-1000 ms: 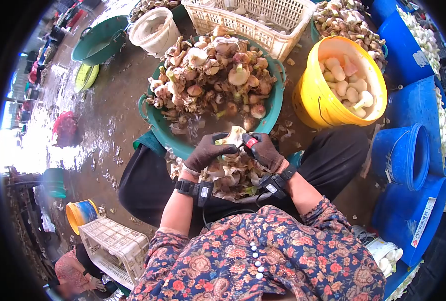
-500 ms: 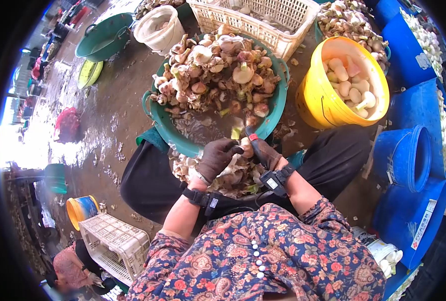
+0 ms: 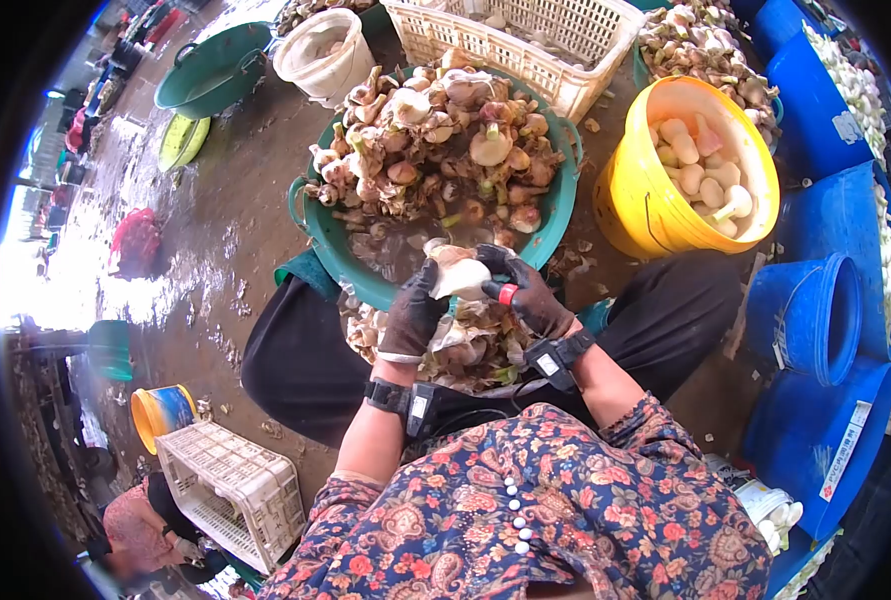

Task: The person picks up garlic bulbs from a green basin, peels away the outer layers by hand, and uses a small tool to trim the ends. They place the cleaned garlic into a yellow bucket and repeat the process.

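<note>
Between my two gloved hands is a whitish garlic bulb [image 3: 459, 278] with loose outer skin, held over the near rim of a green tub [image 3: 565, 215]. My left hand [image 3: 412, 315], in a dark glove, is closed around the bulb's left side. On the other side my right hand [image 3: 533, 295], with a red band on a finger, grips it with thumb and fingers. The tub carries a heap of unpeeled garlic bulbs [image 3: 430, 135] with muddy water at its near side. Peeled skins [image 3: 470, 350] are piled in front of my lap.
To the right stands a yellow bucket [image 3: 630, 190] of peeled white bulbs, with blue tubs [image 3: 830, 215] and a blue bucket [image 3: 795, 310] beyond. A cream crate [image 3: 525, 55] and white bucket [image 3: 315, 70] are behind the tub. Another person [image 3: 140, 525] works at lower left near a crate [image 3: 230, 480].
The bulb has come up between my hands and now shows a smooth white surface. My left hand has turned more upright, and the right fingers have moved onto the bulb's side.
</note>
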`<move>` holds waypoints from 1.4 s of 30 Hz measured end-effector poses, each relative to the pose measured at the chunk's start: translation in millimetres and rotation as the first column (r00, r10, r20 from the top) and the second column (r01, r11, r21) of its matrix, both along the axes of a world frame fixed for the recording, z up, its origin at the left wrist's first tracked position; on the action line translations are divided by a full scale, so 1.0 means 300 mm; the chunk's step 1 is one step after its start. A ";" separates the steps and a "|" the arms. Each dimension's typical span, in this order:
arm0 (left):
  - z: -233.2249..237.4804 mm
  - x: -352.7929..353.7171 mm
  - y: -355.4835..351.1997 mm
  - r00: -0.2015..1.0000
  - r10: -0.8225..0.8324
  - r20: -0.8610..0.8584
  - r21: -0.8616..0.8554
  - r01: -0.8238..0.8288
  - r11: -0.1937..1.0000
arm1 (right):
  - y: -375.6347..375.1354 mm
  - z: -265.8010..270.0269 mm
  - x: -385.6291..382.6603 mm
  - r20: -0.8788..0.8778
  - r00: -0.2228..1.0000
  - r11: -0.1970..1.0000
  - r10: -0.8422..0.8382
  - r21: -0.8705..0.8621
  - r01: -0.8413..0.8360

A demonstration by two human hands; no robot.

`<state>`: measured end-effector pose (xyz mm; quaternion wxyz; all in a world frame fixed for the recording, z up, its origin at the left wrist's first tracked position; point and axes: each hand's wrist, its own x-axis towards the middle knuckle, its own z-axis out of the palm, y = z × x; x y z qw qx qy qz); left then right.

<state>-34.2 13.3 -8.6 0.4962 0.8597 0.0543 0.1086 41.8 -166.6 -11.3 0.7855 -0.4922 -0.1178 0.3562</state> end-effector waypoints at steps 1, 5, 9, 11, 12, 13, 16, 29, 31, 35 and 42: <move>0.023 0.001 0.007 1.000 0.000 0.001 0.001 0.000 1.000 | 0.001 0.021 -0.006 0.001 1.000 1.000 0.000 0.001 0.000; 0.085 0.011 0.025 0.838 -0.056 -0.542 -0.614 -0.351 0.707 | 0.029 0.040 -0.045 0.833 0.527 0.867 0.168 -0.379 0.322; 0.034 -0.003 0.018 0.901 0.010 -0.434 -0.801 -0.391 0.453 | 0.057 -0.029 -0.041 0.556 0.831 0.884 0.016 -0.396 0.248; 0.053 -0.019 0.034 0.992 -0.094 0.083 0.081 0.088 0.993 | 0.030 -0.067 -0.003 -0.443 0.874 0.980 -0.198 -0.121 0.161; 0.035 -0.027 0.050 0.973 -0.173 0.150 0.109 0.158 0.981 | 0.031 -0.136 0.000 -0.517 0.837 0.984 -0.179 -0.108 0.144; 0.021 -0.054 0.073 0.974 -0.172 0.147 0.107 0.157 0.982 | 0.028 -0.176 0.004 -0.519 0.836 0.984 -0.179 -0.110 0.142; -0.004 -0.151 0.162 0.989 0.066 0.132 -0.355 -0.014 0.935 | -0.012 -0.204 0.022 -0.714 0.682 0.905 -0.160 0.170 0.390; -0.061 0.220 0.088 0.768 -0.160 -0.621 -0.262 -0.011 0.965 | -0.267 0.274 0.288 -0.546 0.832 0.725 -0.100 0.533 0.437; -0.388 0.311 0.034 0.866 -0.208 -0.455 -0.141 0.160 0.977 | -0.275 0.181 0.296 -0.596 0.789 0.829 -0.151 0.359 0.429; -0.378 0.422 -0.159 0.925 -0.273 -0.265 -0.314 0.184 0.931 | -0.194 0.075 0.228 -0.554 0.735 0.914 -0.392 -0.142 0.381; -0.369 0.362 -0.153 0.851 -0.315 -0.420 -0.603 -0.002 0.798 | -0.116 -0.133 0.192 0.483 0.868 0.448 -0.111 -0.755 0.478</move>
